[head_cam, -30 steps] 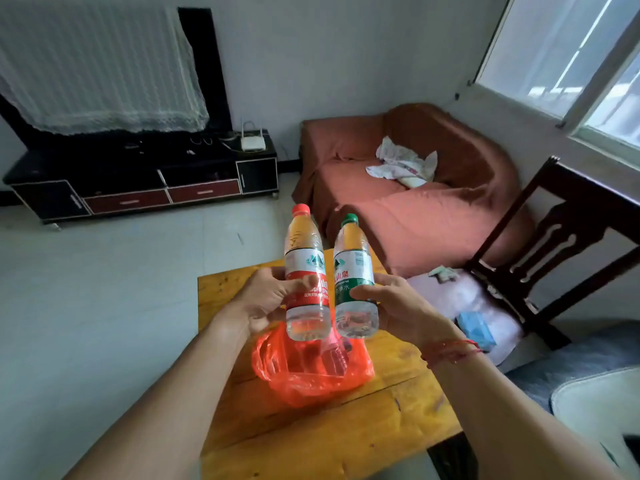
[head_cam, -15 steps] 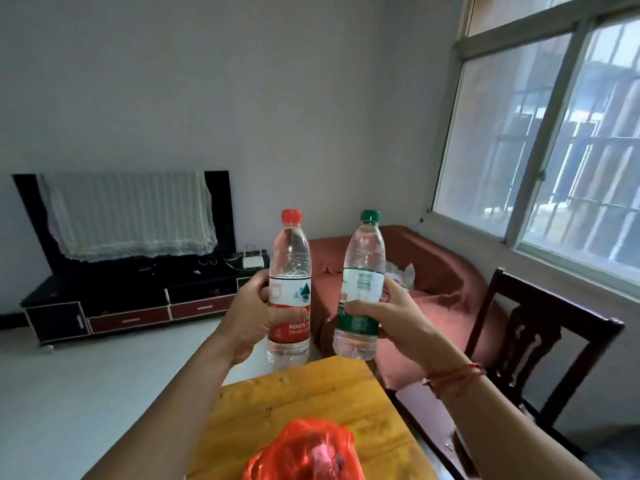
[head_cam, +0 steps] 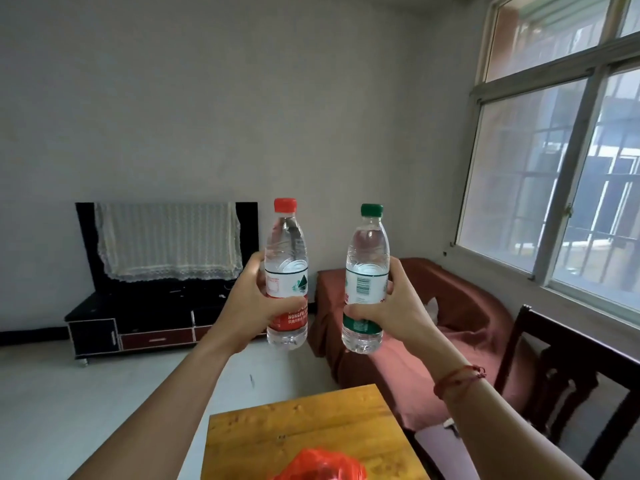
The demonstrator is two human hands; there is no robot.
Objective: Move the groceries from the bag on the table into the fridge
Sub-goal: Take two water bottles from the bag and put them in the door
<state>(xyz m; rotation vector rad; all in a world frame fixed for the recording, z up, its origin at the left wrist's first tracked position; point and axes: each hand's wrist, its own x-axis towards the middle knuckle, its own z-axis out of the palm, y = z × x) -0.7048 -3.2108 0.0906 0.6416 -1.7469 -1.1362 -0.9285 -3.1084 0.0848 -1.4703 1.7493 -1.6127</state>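
Our left hand point(head_cam: 256, 303) wraps the label of a red-capped bottle point(head_cam: 286, 271), and our right hand point(head_cam: 391, 306) grips a green-capped bottle point(head_cam: 367, 271). Both clear, ribbed plastic bottles stand upright in the air, slightly apart, well above the tabletop point(head_cam: 311, 427). We see its glossy yellow wood and far edge, with the crinkled orange bag point(head_cam: 322, 467) lying on it. Open pale floor point(head_cam: 104, 393) lies left; a cloth-draped sofa point(head_cam: 450, 306) and a dark wooden chair point(head_cam: 571, 358) crowd the right.

Orange bag point(head_cam: 318, 466) cut off below, chair point(head_cam: 571, 341) cropped right
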